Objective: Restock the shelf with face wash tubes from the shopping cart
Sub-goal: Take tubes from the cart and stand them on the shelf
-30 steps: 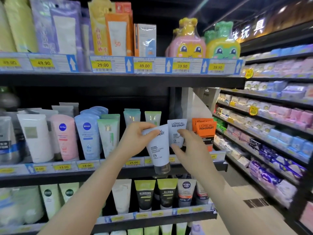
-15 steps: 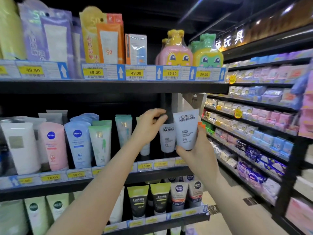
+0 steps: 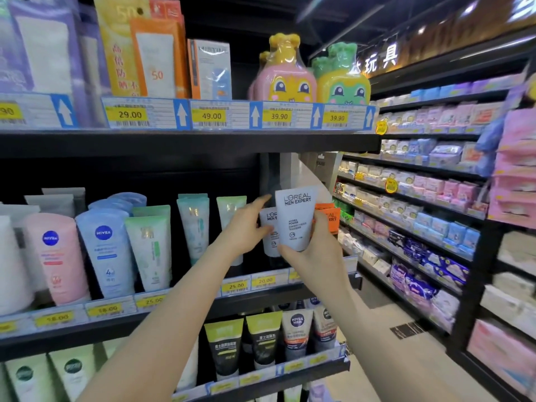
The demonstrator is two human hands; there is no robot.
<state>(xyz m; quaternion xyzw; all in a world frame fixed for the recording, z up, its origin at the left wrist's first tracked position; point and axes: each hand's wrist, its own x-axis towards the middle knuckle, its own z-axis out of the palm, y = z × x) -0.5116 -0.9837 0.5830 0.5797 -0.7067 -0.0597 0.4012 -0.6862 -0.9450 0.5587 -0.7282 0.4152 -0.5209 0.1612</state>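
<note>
My right hand (image 3: 316, 250) grips a white L'Oreal Men Expert face wash tube (image 3: 294, 219) upright, held in front of the middle shelf (image 3: 179, 311) near its right end. Just behind and left of it stands a second white L'Oreal tube (image 3: 268, 227) on the shelf, and my left hand (image 3: 246, 227) holds it from the left, thumb on its front and a finger raised over its top. An orange L'Oreal tube (image 3: 329, 217) stands right behind my right hand. The shopping cart is out of view.
Nivea and green tubes (image 3: 104, 245) fill the middle shelf to the left. The upper shelf (image 3: 188, 140) hangs low above, with boxes and cartoon bottles (image 3: 290, 79). Dark tubes (image 3: 264, 340) stand on the lower shelf. An aisle with packed shelves (image 3: 420, 216) runs to the right.
My left hand set its tube onto the shelf and stayed on it. My right hand raised a second white tube in front of that spot.
</note>
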